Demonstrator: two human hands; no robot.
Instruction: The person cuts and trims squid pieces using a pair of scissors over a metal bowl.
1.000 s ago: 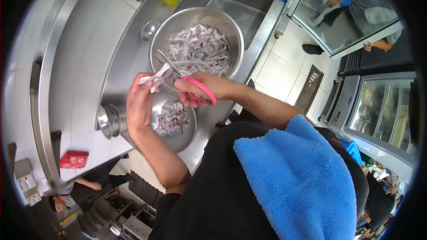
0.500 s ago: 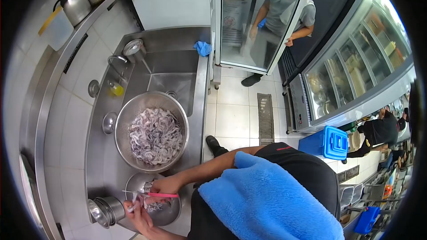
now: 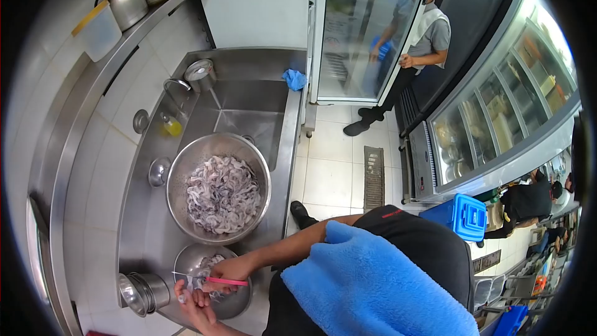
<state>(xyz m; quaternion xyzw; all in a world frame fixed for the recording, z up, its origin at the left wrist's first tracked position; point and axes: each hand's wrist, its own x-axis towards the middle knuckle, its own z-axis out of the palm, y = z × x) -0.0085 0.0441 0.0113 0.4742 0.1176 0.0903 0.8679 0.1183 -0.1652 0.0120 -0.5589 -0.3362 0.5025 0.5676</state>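
My right hand [image 3: 232, 274] holds pink-handled scissors [image 3: 225, 281] above the smaller metal bowl [image 3: 241, 302], with the blades pointing left. My left hand [image 3: 197, 306] is just below the blades at the bowl's left side, its fingers bent around a small whitish piece [image 3: 182, 298]. Pale strips of what looks like squid [image 3: 214, 264] lie in the smaller bowl, partly hidden by my hands. The large metal bowl [image 3: 266, 180] beyond it holds a heap of pale and dark purplish pieces [image 3: 222, 194].
Beyond the bowls is a sink basin [image 3: 252, 109] with a faucet [image 3: 177, 84]. Stacked metal pots [image 3: 146, 292] stand at the lower left. A blue cloth [image 3: 294, 79] lies on the sink edge. A person [image 3: 429, 40] stands at the glass door [image 3: 357, 37]. A blue bin [image 3: 457, 216] is at right.
The head view has swung from a tilted close view to a wider one. My hands with the scissors are now over the smaller bowl. The person at the door has shifted.
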